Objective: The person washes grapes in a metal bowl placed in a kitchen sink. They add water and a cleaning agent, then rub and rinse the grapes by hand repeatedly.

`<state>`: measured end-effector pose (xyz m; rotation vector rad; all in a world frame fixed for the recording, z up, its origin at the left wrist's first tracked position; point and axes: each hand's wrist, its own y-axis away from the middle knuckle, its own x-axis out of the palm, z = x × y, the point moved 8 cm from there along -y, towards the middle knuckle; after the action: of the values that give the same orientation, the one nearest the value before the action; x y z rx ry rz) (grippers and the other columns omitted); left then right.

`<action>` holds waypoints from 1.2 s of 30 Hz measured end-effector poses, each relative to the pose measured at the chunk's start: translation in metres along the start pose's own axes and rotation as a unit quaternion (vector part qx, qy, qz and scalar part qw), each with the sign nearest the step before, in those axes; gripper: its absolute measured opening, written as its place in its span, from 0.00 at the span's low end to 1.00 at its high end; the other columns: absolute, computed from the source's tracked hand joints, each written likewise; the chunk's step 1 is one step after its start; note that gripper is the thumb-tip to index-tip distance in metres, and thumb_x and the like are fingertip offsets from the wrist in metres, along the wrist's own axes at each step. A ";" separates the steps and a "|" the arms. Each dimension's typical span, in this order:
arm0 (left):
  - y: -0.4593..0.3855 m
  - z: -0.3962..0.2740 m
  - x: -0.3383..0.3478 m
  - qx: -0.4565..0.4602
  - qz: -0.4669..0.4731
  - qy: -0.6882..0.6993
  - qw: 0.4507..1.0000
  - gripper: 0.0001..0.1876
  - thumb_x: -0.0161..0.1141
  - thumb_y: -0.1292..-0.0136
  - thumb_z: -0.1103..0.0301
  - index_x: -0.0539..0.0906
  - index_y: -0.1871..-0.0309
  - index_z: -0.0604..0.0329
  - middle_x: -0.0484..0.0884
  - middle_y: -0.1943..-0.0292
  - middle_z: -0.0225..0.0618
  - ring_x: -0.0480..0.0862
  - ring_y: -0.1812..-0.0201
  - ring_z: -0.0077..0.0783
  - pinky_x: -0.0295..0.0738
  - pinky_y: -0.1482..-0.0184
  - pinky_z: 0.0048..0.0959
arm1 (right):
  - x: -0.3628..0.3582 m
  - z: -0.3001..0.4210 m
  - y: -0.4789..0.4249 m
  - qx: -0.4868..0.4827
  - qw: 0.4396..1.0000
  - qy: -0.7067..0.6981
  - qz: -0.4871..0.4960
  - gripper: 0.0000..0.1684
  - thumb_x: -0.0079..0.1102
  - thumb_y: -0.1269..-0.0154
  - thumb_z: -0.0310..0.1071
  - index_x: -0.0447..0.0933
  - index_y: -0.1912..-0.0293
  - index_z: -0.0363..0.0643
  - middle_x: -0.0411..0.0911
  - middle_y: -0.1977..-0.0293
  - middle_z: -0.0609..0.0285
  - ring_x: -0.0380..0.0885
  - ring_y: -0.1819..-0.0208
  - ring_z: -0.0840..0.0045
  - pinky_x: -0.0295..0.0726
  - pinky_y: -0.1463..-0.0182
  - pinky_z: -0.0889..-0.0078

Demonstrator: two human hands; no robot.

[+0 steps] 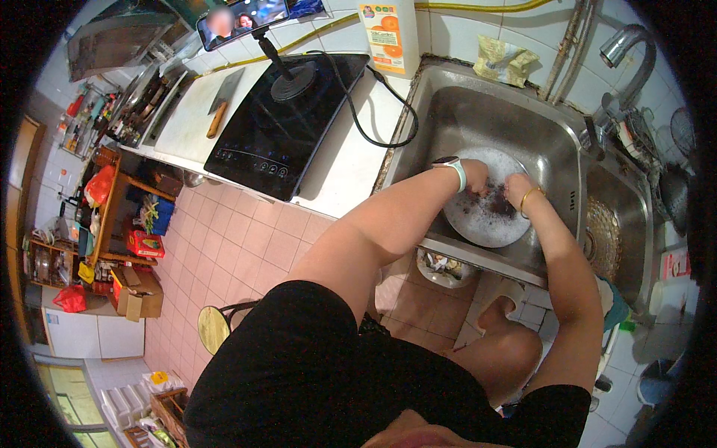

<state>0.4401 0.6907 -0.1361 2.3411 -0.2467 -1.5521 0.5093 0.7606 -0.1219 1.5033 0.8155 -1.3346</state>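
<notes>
A round basin [493, 236] of sudsy water stands in the large steel sink compartment [448, 112]. Something dark shows among the suds at its middle; I cannot tell what it is. My left hand [475, 177], with a watch on a pale band at the wrist, is at the basin's left side, its fingers curled down at the foam. On the basin's right side, my right hand [518, 189] has bent fingers above the dark patch, and a gold-coloured bangle circles that wrist. Whether either hand grips something is hidden by the fingers and suds.
Left of the sink, a black induction cooktop [280, 129] carries a phone stand [291, 78]. Beyond it, a cleaver [221, 103] lies on a white cutting board [185, 123]. A large bottle [392, 39] stands behind the sink. The faucet [627, 45] arches at the back right.
</notes>
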 end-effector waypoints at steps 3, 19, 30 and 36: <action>0.005 -0.001 -0.002 -0.011 -0.015 -0.004 1.000 0.18 0.65 0.55 0.56 0.84 0.62 0.57 0.83 0.67 0.43 0.81 0.65 0.43 0.74 0.61 0.38 | 0.005 0.012 0.004 -0.032 0.999 0.003 0.006 0.07 0.57 0.53 0.27 0.77 0.69 0.41 0.78 0.69 0.48 0.76 0.65 0.56 0.75 0.60 0.59; 0.029 -0.009 -0.037 -0.048 -0.127 0.082 0.987 0.20 0.69 0.58 0.56 0.83 0.63 0.58 0.83 0.66 0.44 0.82 0.63 0.45 0.75 0.59 0.37 | -0.022 0.017 0.013 0.039 0.923 -0.373 0.080 0.16 0.53 0.39 0.43 0.74 0.69 0.39 0.74 0.76 0.63 0.73 0.81 0.83 0.74 0.79 0.75; 0.034 -0.019 -0.049 0.013 -0.192 0.148 0.970 0.19 0.70 0.59 0.61 0.81 0.63 0.61 0.83 0.67 0.43 0.82 0.64 0.42 0.76 0.61 0.34 | 0.010 0.002 0.007 0.077 0.804 -0.564 0.172 0.14 0.52 0.36 0.44 0.72 0.62 0.42 0.75 0.72 0.65 0.75 0.77 0.82 0.71 0.83 0.81; 0.025 -0.018 -0.049 0.060 -0.226 0.277 0.932 0.16 0.64 0.54 0.63 0.81 0.63 0.64 0.82 0.67 0.47 0.82 0.64 0.42 0.74 0.59 0.33 | 0.000 -0.007 0.015 0.127 0.766 -0.613 0.149 0.11 0.54 0.40 0.43 0.70 0.63 0.46 0.73 0.74 0.67 0.73 0.81 0.83 0.68 0.82 0.81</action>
<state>0.4381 0.6857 -0.0783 2.9621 0.3661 -0.9734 0.5258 0.7622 -0.1186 0.5764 -0.4523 -1.7979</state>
